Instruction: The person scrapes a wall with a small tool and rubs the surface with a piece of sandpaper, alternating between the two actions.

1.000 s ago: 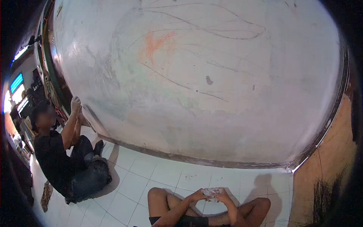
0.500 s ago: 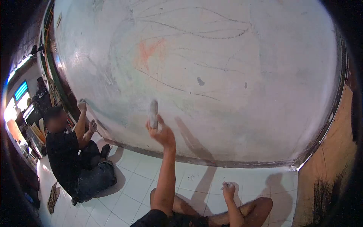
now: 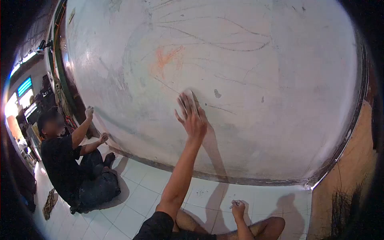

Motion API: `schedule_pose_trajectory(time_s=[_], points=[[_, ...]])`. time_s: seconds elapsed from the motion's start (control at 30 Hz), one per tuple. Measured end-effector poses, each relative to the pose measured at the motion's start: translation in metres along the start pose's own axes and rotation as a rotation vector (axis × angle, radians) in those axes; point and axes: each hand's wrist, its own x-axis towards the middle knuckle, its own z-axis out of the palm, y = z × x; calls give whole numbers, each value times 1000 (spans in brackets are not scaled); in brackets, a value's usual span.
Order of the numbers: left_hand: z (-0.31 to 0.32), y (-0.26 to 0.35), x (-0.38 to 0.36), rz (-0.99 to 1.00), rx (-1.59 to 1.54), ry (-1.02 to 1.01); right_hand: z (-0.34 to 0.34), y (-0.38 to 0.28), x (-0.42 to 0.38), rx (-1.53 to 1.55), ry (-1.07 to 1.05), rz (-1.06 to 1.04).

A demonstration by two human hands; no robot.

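While a co-worker (image 3: 66, 160) in a black shirt sits on the tiled floor (image 3: 140, 188) at far left, facing the wall (image 3: 260, 132), both of that person's hands are raised to the wall's lower left edge: one hand (image 3: 89, 112) higher, the other (image 3: 103, 137) lower and nearer the skirting. A small mat or rag (image 3: 49, 203) lies on the tiles just behind the co-worker. Further right, the wearer's left arm stretches up from a black sleeve, and the left hand (image 3: 192, 118) lies flat against the wall with fingers (image 3: 185, 105) spread and straight, gripping nothing that shows; whether a cloth or pad sits under the palm cannot be told from this angle. That hand rests below an orange smear (image 3: 168, 56) and just left of a dark spot (image 3: 217, 94), among thin curved pencil-like lines on the pale, scuffed surface. Its shadow falls down the wall and onto the floor. Lower right, the wearer's right hand (image 3: 238, 208) rests low by the bent knee, fingers curled shut around a small pale thing (image 3: 236, 203) that is too small to identify, perhaps chalk or a scrap of paper. At far right, a brown panel (image 3: 348, 176) meets the wall at the corner
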Motion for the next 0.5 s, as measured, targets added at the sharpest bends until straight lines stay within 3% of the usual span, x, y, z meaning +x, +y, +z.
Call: schedule_pose_trajectory(time_s=[0.1, 0.2, 0.23, 0.4, 0.5], points=[[-10, -10, 56, -25, -191, 52, 6, 22, 8, -24, -21, -134], [-8, -14, 74, -17, -200, 119, 2, -11, -2, 151, -45, 56], [-8, -13, 69, -4, -150, 73, 5, -6, -1, 114, -47, 26], [7, 1, -50, 112, -99, -46, 8, 20, 9, -5, -54, -82], [22, -10, -86, 132, 11, -83, 8, 20, 4, 136, -9, 15]])
